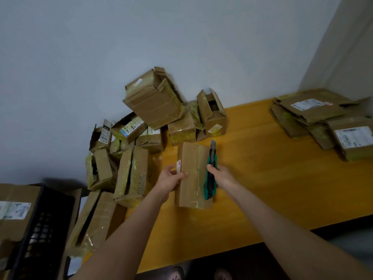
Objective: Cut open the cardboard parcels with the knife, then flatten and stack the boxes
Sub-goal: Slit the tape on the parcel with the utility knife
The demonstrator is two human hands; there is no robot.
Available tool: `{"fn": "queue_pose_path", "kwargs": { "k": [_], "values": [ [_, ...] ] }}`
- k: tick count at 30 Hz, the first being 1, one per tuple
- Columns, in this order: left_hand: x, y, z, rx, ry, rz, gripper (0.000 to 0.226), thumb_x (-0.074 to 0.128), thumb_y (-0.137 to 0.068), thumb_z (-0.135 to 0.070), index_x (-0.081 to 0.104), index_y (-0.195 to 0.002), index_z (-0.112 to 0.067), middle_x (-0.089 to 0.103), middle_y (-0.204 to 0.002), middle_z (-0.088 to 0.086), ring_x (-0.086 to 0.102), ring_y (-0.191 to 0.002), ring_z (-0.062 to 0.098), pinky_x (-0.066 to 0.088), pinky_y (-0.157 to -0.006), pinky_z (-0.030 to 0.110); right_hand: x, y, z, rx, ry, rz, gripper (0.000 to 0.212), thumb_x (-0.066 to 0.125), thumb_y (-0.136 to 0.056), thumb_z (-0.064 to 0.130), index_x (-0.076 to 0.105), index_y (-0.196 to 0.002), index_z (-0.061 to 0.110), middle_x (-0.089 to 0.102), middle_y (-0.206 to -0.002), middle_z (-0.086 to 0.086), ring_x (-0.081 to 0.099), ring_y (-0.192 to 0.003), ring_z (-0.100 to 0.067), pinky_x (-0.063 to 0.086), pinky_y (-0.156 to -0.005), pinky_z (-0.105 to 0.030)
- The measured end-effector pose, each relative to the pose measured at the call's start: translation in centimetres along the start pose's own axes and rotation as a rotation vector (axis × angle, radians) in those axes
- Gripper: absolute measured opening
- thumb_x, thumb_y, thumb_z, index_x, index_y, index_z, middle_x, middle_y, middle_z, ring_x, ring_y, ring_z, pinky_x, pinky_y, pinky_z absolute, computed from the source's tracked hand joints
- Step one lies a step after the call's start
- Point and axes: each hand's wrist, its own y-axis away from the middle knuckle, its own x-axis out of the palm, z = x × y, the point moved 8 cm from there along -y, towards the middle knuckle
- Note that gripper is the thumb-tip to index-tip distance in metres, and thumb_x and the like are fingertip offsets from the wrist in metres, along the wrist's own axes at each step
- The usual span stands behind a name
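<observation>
- The right hand [222, 175] has its fingers curled round the middle of the knife [211, 172], with the thumb laid along the handle's left side.
- The knife has a green and black handle. Its long axis runs away from the person, with the blade end pointing toward the wall [181, 47] and the butt end toward the person.
- The knife sits along the right edge of the parcel [191, 178], just left of the right hand's knuckles. The blade end reaches about level with the parcel's far end.
- The left hand [171, 177] grips the parcel's left side. The thumb presses on the top face and the fingers wrap the edge beside a small white label [178, 166].
- The parcel is a brown taped box lying between the two hands on the yellow bench [262, 168]. Its long axis runs away from the person, nearly parallel to the knife.
- Beyond and to the left, a pile of parcels [153, 110] leans against the wall, several with flaps open.
- At the far right of the bench lies a stack of flattened boxes [314, 112], well apart from the hands.
- At the lower left a black crate [40, 229] stands beside more cardboard.
</observation>
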Motion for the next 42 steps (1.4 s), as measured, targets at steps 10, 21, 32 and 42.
{"fn": "queue_pose_path", "kwargs": {
  "k": [10, 21, 32, 42],
  "values": [
    [0.3, -0.2, -0.3, 0.042, -0.009, -0.156, 0.071, 0.075, -0.082, -0.022, 0.040, -0.144, -0.020, 0.053, -0.133, 0.007, 0.055, -0.116, 0.028, 0.049, -0.097, 0.048, -3.3, 1.2, 1.7, -0.170, 0.247, -0.048, 0.025, 0.060, -0.094, 0.029, 0.062, -0.111, 0.011, 0.065, -0.106, -0.003, 0.061, -0.093, -0.018, 0.052, -0.076, -0.030],
    [0.8, 0.3, -1.0, 0.078, -0.075, -0.141, 0.072, 0.072, -0.085, -0.019, 0.036, -0.147, -0.026, 0.052, -0.135, 0.006, 0.055, -0.117, 0.028, 0.051, -0.096, 0.049, -1.7, 4.3, 5.8, -0.415, 1.020, -0.198, 0.054, 0.041, -0.099, 0.041, 0.026, -0.150, 0.032, 0.068, -0.102, -0.004, 0.063, -0.086, -0.022, 0.046, -0.059, -0.029],
    [1.2, 0.9, -1.4, 0.105, -0.157, -0.177, 0.070, 0.070, -0.087, -0.018, 0.034, -0.147, -0.023, 0.050, -0.137, 0.008, 0.052, -0.121, 0.027, 0.047, -0.089, 0.035, 0.0, 4.2, 7.7, -0.424, 1.235, -0.132, 0.037, 0.044, -0.098, 0.036, 0.049, -0.132, 0.021, 0.049, -0.072, 0.004, 0.055, -0.073, -0.021, 0.037, -0.052, -0.029],
    [2.2, 0.9, -2.1, 0.147, -0.230, -0.165, 0.070, 0.069, -0.088, -0.016, 0.034, -0.148, -0.022, 0.049, -0.140, 0.008, 0.050, -0.124, 0.028, 0.047, -0.098, 0.040, 0.3, 4.1, 4.1, -0.282, 1.209, -0.026, 0.026, 0.051, -0.094, 0.038, 0.061, -0.109, 0.019, 0.059, -0.088, 0.000, 0.058, -0.080, -0.020, 0.042, -0.062, -0.029]
  ]
}}
